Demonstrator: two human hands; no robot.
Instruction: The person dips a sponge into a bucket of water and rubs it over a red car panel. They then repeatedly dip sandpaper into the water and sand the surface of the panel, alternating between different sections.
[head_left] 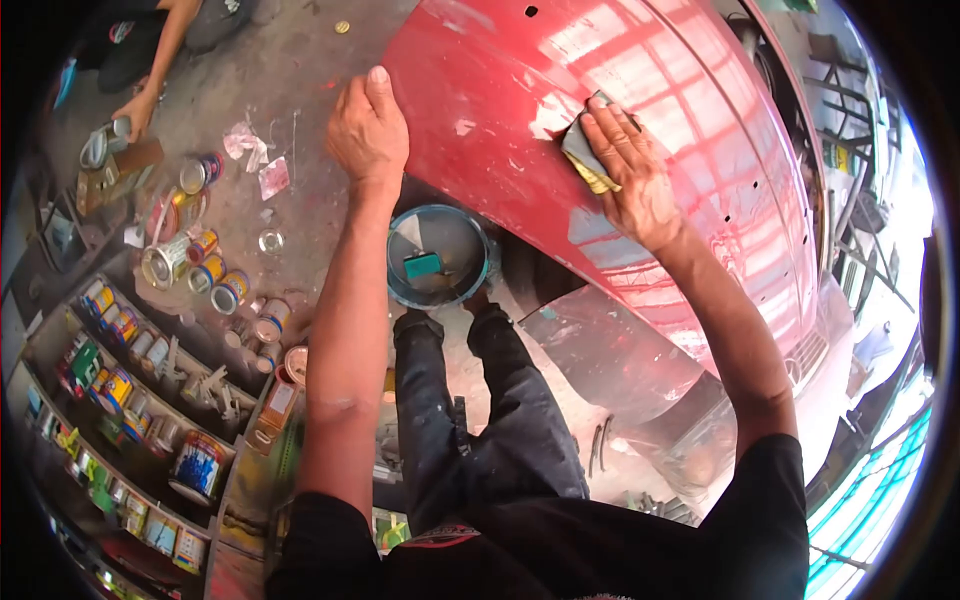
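A red car panel [500, 120] with scuffed patches and window reflections fills the upper middle. My right hand [635, 175] presses a dark grey sheet with a yellow edge [594, 160] flat against the panel, fingers together over it. At the panel's left edge is my left hand [368, 125], its fingers curled and thumb up; what it grips, if anything, is hidden. Below the panel edge, between my arms, a round tub [393, 262] of water holds a teal block [422, 265].
Paint cans [228, 290] stand on the floor at left, beside shelves [245, 455] of cans and small boxes. Another person's hand [138, 112] reaches towards a container at the upper left. Metal frames stand behind the car at right.
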